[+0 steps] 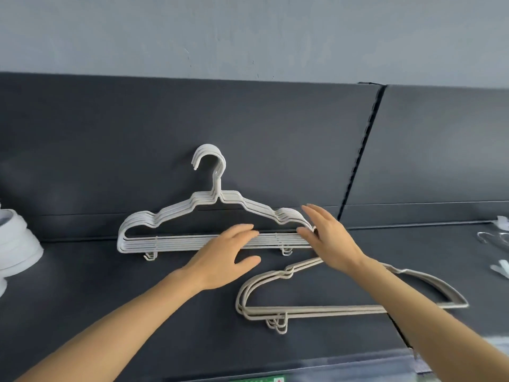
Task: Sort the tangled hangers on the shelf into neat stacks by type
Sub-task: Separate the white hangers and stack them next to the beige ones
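The stack of white hangers (179,242) stands along the back edge of the dark shelf (110,285), leaning on the dark back panel (137,133) with hooks up. The left hand (220,260) rests flat on its bottom bars, grip apart. The right hand (327,235) touches the stack's right end, grip also apart, fingers straight. A stack of beige hangers (316,310) lies flat nearer the front edge, partly under the right forearm. Bare shelf stretches leftward to some white objects (19,249) at the left edge. Clear items (493,238) lie near the right edge. A grey wall (248,31) rises above.
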`<state>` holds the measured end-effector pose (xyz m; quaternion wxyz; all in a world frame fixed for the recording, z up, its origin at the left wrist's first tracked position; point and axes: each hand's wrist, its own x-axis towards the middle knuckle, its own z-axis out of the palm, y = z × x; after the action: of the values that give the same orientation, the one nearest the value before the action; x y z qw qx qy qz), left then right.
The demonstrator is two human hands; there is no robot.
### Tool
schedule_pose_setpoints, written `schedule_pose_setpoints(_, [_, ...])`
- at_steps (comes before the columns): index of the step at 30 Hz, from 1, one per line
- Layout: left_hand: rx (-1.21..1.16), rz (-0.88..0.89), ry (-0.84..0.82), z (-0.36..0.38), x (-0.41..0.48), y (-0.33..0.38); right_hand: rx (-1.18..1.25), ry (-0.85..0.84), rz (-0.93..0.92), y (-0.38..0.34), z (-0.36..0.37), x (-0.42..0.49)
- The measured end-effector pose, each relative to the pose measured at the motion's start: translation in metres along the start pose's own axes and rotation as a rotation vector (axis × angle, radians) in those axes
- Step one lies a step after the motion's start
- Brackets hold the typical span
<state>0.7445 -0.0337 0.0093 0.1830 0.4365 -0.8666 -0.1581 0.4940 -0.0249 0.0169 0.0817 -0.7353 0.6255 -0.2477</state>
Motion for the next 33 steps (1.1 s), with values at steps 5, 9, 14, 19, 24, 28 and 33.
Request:
schedule_pose_setpoints(5, [-0.107,-0.021,-0.138,0.034,0.009,0.019,-0.039,-0.069,0.137,0.052,-0.016,-0.033])
schedule_pose_setpoints(9, [-0.122,-0.158,-0.285,0.056,0.021,0.02,-0.12,-0.155,0.279,0.088,-0.018,-0.044])
schedule_pose_setpoints(14, [-0.041,-0.211,-0.353,0.071,0.033,0.022,-0.172,-0.286,0.377,0.12,-0.018,-0.045])
schedule_pose_setpoints(19, [0.001,-0.233,-0.316,0.08,0.043,0.024,-0.218,-0.368,0.347,0.137,-0.014,-0.044])
schedule_pose_setpoints(24, [0.043,-0.233,-0.313,0.092,0.05,0.026,-0.228,-0.416,0.302,0.142,-0.015,-0.041])
schedule_pose_setpoints(28, [0.036,-0.223,-0.296,0.098,0.056,0.028,-0.23,-0.422,0.306,0.151,-0.017,-0.047])
schedule_pose_setpoints(33, [-0.062,-0.188,-0.287,0.099,0.066,0.042,-0.23,-0.296,0.339,0.154,-0.032,-0.056])
